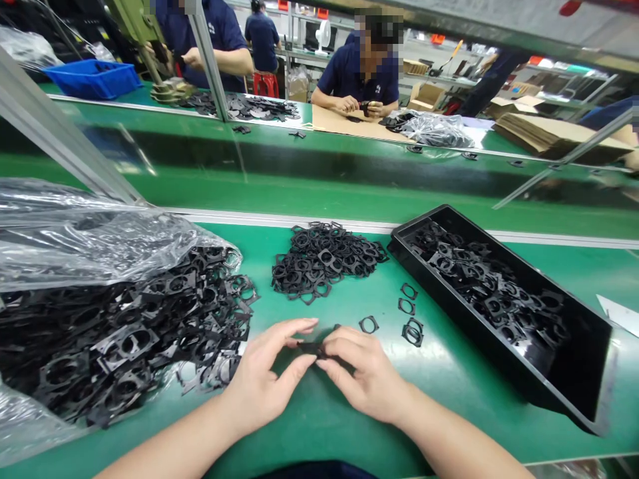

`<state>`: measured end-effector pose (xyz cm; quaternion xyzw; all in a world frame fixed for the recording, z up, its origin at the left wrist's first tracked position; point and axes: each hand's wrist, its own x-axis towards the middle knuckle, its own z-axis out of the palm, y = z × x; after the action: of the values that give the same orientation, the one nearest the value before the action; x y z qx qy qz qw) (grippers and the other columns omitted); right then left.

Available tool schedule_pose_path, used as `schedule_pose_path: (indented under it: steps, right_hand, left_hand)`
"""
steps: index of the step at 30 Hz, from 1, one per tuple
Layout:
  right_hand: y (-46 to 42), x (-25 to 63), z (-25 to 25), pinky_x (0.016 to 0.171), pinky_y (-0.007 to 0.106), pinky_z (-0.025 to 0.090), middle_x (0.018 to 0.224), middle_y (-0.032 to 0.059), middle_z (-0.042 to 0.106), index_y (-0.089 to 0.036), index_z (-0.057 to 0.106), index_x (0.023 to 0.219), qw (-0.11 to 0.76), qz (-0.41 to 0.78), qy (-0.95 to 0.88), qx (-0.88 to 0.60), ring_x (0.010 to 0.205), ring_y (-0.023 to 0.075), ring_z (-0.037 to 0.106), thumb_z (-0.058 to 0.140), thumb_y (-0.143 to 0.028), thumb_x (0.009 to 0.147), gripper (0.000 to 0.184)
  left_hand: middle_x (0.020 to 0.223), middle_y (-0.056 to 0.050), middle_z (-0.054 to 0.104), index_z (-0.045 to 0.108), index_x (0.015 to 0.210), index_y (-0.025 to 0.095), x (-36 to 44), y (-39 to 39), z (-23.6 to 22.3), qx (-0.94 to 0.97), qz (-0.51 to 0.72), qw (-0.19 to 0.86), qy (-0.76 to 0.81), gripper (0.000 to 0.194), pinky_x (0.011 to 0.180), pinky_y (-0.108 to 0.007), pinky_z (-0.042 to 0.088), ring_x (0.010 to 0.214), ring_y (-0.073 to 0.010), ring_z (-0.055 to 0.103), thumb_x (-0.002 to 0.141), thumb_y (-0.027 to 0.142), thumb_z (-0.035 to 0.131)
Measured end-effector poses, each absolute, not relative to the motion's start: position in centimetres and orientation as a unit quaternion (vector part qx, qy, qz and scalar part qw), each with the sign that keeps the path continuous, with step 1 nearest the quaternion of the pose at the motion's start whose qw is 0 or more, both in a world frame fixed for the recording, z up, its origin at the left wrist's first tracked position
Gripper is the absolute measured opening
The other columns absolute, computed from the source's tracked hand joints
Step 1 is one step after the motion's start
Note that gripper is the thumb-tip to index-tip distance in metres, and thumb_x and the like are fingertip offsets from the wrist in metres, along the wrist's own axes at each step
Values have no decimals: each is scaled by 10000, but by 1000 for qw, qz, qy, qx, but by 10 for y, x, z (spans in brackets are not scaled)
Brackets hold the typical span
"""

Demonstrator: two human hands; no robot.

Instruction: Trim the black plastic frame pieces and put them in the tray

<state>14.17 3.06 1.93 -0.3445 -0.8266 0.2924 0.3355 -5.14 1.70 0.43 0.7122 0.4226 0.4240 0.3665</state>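
My left hand [269,372] and my right hand [362,372] meet over the green tabletop, both closed on a small black plastic part [310,347]. Fingers cover most of that part, so its full shape is hidden. Just beyond my hands a single black ring-shaped frame [369,324] lies flat. Several more loose frames [413,331] rest to its right. Farther back is a heap of small black ring frames [327,259]. At the left, larger black plates with round holes [124,346] spill from a clear plastic bag [100,239].
A long black tray [479,346] holding black parts slants along the right side. Behind the bench runs a green conveyor belt [299,193] with a few parts on it. Across it, people work beside a blue bin [92,80], a bagged pile [434,126] and flattened cardboard [554,136].
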Motion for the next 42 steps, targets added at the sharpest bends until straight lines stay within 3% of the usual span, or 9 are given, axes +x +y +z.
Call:
schedule_pose_path:
  steps: [2,6,12,16,21,29,37,42]
  right_hand:
    - [31,143,18,655,311,477,751,64,607,-157,587,825,311,245,-857,-330,703,174,554,503,-169,887,106]
    - [30,144,17,669,316,494,774,65,626,-164,595,861,319,215,-857,-343,708,174,569,500,-159,887,99]
    - [29,144,15,649,288,506,794,53,640,-174,593,939,379,238,-813,-372,715,164,597,567,-149,857,89]
    - [26,142,13,659,294,524,787,48,633,-186,588,985,417,219,-791,-390,736,173,614,584,-138,843,150]
    - [23,140,11,662,295,532,878,77,621,-188,620,950,438,158,-797,-383,766,174,612,575,-70,821,181]
    - [22,140,10,648,314,502,864,83,603,-175,621,959,425,150,-808,-381,749,177,567,562,-27,808,219]
    - [22,136,15,643,322,503,838,82,608,-164,608,890,442,167,-791,-389,740,181,574,574,-29,788,172]
    - [23,137,13,724,346,513,878,75,628,-182,594,938,458,216,-771,-387,835,196,600,574,-34,805,200]
  left_hand:
    - [1032,-85,681,519,1236,235,-53,19,4,769,409,305,384,424,789,-317,535,919,-193,639,837,92,552]
    - [862,-62,689,618,1072,211,-52,22,4,789,401,277,375,281,724,-295,526,804,-174,639,850,74,515]
    - [832,-39,696,658,908,183,-49,20,10,688,384,429,441,106,674,-242,531,725,-145,652,837,176,580]
    - [751,-26,692,642,842,157,-44,17,11,574,384,550,470,94,628,-229,530,668,-140,650,826,240,601]
    - [650,2,683,626,788,153,-39,15,8,496,414,597,475,85,562,-196,506,588,-117,631,785,235,644]
    - [891,-34,761,662,969,188,-35,11,4,486,431,598,469,186,775,-268,575,840,-184,713,785,189,636]
    - [864,-15,764,671,954,197,-34,10,4,497,441,584,465,172,744,-226,578,804,-163,718,789,165,637]
    - [884,-15,757,676,968,201,-36,9,2,530,440,558,463,175,728,-214,571,797,-155,713,803,174,625]
